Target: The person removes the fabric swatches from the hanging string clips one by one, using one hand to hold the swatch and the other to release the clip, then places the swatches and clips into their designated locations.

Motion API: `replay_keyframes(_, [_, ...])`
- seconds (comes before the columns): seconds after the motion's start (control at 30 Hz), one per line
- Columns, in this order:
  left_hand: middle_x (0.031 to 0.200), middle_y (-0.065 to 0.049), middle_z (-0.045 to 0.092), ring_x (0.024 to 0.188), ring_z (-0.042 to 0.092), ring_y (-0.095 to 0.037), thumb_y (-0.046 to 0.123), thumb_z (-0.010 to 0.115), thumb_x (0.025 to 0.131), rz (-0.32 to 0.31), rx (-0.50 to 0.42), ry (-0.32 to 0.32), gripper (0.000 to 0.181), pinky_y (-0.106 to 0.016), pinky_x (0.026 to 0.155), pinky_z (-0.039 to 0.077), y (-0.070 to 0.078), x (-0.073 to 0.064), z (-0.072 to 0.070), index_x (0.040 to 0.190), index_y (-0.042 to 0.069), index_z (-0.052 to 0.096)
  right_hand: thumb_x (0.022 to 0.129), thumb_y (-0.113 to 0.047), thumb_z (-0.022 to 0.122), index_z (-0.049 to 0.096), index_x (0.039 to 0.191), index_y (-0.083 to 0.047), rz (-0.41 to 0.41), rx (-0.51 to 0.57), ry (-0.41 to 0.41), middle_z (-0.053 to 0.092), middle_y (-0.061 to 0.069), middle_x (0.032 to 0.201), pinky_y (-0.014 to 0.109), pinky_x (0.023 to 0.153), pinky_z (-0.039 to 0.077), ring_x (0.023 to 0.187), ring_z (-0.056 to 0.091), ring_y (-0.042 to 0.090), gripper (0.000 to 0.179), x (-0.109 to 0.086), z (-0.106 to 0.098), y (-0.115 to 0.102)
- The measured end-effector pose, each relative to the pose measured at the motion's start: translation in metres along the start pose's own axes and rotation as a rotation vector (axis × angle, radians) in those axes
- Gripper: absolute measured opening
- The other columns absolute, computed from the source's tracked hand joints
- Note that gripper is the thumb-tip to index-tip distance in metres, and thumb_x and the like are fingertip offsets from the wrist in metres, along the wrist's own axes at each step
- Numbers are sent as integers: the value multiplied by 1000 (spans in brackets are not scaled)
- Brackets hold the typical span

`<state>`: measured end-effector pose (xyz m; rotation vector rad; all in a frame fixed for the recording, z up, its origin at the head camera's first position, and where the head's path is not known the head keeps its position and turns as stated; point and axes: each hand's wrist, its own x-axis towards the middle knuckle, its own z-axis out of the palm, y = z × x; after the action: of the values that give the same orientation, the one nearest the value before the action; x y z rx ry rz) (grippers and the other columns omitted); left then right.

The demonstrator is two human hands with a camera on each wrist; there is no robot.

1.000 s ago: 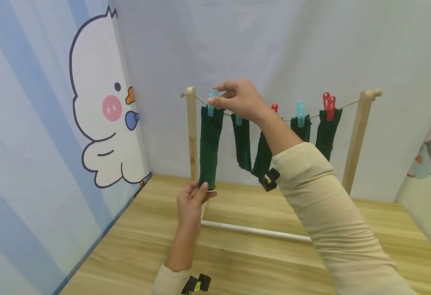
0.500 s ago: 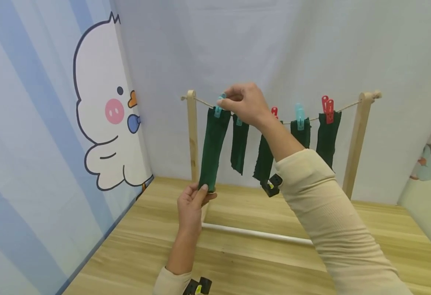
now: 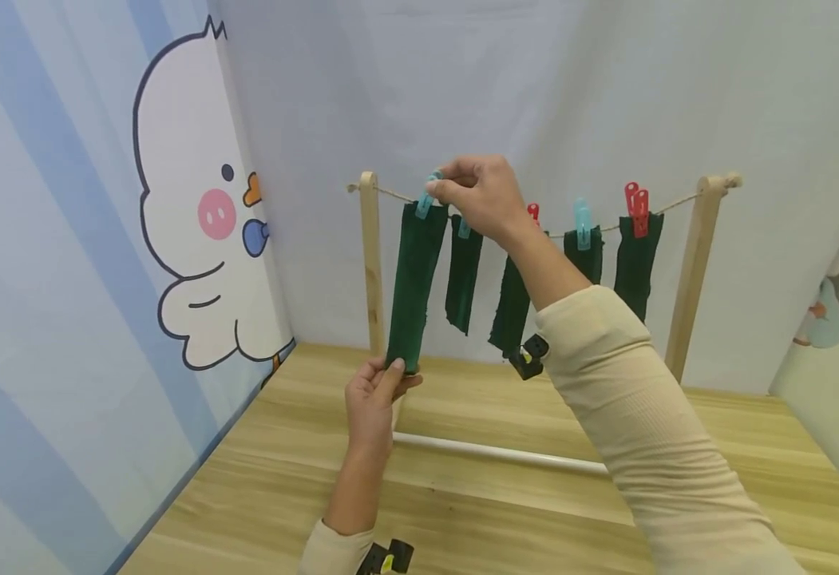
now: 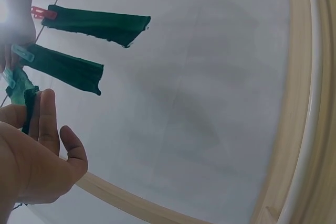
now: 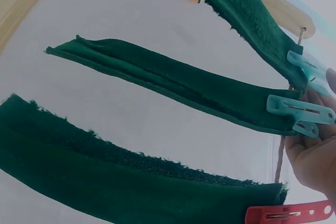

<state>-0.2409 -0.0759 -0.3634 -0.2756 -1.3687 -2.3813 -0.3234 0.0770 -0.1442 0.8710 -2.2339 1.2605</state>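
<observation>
A dark green cloth strip [image 3: 417, 283] hangs at the left end of a twine line, its top held by a light blue clothespin [image 3: 425, 204]. My right hand [image 3: 487, 196] pinches the handles of this clothespin between thumb and fingers. Down at the strip's lower end, my left hand [image 3: 372, 399] pinches the cloth between thumb and fingers and draws it slightly leftward. In the right wrist view the same clothespin [image 5: 310, 73] bites the cloth's top corner, with a thumb at its handle. The left wrist view shows the cloth [image 4: 29, 100] between the left thumb and fingers.
Several more green strips [image 3: 465, 275] hang along the line from blue and red clothespins [image 3: 640, 214]. Wooden posts [image 3: 370, 263] hold the twine at both ends, joined low down by a white rod [image 3: 498, 452]. A wooden tabletop [image 3: 505, 511] lies underneath.
My right hand has moved the leftmost clothespin and the cloth's top to the right along the line. The left hand stays at the cloth's lower end. The neighbouring strip has swung slightly.
</observation>
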Motion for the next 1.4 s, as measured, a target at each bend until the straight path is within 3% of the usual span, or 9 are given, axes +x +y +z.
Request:
replay_keyframes(0.3, [78, -8, 67, 67, 66, -15, 3, 56, 92, 9, 3, -3, 7, -36, 81, 50, 5, -6, 0, 94, -4, 55, 90, -14, 63, 67, 98, 3, 4, 77, 151, 68, 13, 99, 28, 74, 45, 89, 63, 20, 20, 1, 3, 2])
replay_keyframes(0.43, [78, -7, 67, 67, 66, -16, 2, 56, 92, 9, 10, 3, 5, -35, 80, 51, 6, -8, -1, 94, -3, 55, 88, -10, 64, 67, 94, 5, -39, 134, 216, 68, 13, 99, 26, 72, 46, 85, 64, 20, 17, 1, 4, 5])
replay_keyframes(0.7, [85, -9, 67, 74, 66, -18, 5, 56, 93, -1, 45, -2, 8, -38, 81, 51, 8, -15, -3, 97, -3, 55, 86, -7, 65, 67, 93, 5, -132, 207, 255, 69, 12, 91, 26, 72, 47, 77, 63, 15, 13, -5, 3, 1])
replay_keyframes(0.93, [83, -9, 67, 72, 66, -17, 3, 54, 94, -14, 37, 33, 7, -38, 81, 50, 8, -19, -4, 95, -3, 53, 86, -4, 64, 64, 99, 7, -227, 258, 234, 68, 13, 86, 28, 71, 50, 74, 63, 18, 17, -17, 3, 2])
replay_keyframes(1.2, [84, -11, 66, 73, 66, -18, 4, 55, 93, -20, 77, 33, 9, -36, 78, 51, 8, -24, -11, 96, -5, 54, 84, -7, 65, 62, 107, 5, -286, 125, 349, 65, 12, 95, 26, 87, 44, 88, 62, 19, 26, -34, 5, -1])
replay_keyframes(1.4, [84, -11, 68, 74, 66, -20, 7, 57, 93, -48, 148, 63, 14, -38, 82, 49, 7, -30, -19, 99, -6, 54, 83, -4, 66, 63, 105, 6, -304, 119, 378, 66, 12, 91, 26, 87, 45, 85, 62, 19, 25, -49, 4, -4])
